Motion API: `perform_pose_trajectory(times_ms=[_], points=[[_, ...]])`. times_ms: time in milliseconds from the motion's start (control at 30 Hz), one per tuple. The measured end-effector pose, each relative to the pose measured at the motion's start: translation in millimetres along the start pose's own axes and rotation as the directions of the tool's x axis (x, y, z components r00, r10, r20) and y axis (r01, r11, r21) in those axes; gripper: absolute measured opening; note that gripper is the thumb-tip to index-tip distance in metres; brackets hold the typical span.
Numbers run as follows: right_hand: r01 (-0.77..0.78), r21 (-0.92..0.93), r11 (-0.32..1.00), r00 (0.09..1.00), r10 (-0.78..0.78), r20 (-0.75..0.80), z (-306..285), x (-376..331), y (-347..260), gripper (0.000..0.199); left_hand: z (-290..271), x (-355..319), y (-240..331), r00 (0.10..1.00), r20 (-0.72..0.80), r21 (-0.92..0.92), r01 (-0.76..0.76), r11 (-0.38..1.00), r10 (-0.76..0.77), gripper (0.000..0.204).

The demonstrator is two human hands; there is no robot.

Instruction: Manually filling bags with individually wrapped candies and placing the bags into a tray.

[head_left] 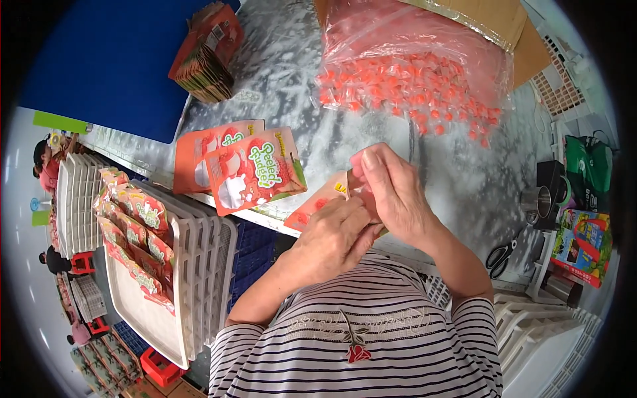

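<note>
My left hand [328, 235] is closed on the edge of a red foil pouch [312, 207] at the table's near edge. My right hand [393, 189] is cupped at the pouch's top with its fingers pressed together; whatever it may hold is hidden. Two similar red pouches, the front pouch [255, 169] overlapping the back pouch [192, 162], lie flat to the left of my hands. Beyond my hands lies a heap of small red pieces in clear wrappers [411, 89], spilling out of a clear plastic bag [398, 33].
A stack of flat pouches [206, 60] lies at the far left beside a blue board [106, 60]. Filled pouches [136, 232] stand in the top of stacked white trays [142, 325] at left. An open cardboard box [524, 50] holds the bag; black scissors [501, 259] lie at right.
</note>
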State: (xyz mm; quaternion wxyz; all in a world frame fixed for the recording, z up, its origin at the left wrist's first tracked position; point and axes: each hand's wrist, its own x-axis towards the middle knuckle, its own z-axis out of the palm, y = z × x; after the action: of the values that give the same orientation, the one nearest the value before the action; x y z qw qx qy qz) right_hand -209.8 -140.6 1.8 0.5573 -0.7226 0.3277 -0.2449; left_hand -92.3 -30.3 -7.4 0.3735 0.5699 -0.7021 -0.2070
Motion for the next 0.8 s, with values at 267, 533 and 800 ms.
perform_pose_trajectory(times_ms=[267,533,800], points=[[-0.097,0.347,0.933,0.971,0.012,0.238,-32,-18,-2,0.031,2,-1,-4,0.985,-0.171,-0.050,-0.005,0.999,-0.003,0.013],[0.344,-0.295,0.891,0.904,-0.229,0.362,-39,-34,-30,0.039,10,-6,-2,0.956,-0.289,0.040,-0.046,0.998,0.055,0.026],[0.564,-0.432,0.704,0.799,-0.334,0.500,-37,-34,-19,0.014,-10,-26,-3,0.939,-0.306,-0.027,-0.173,0.985,0.156,0.039]])
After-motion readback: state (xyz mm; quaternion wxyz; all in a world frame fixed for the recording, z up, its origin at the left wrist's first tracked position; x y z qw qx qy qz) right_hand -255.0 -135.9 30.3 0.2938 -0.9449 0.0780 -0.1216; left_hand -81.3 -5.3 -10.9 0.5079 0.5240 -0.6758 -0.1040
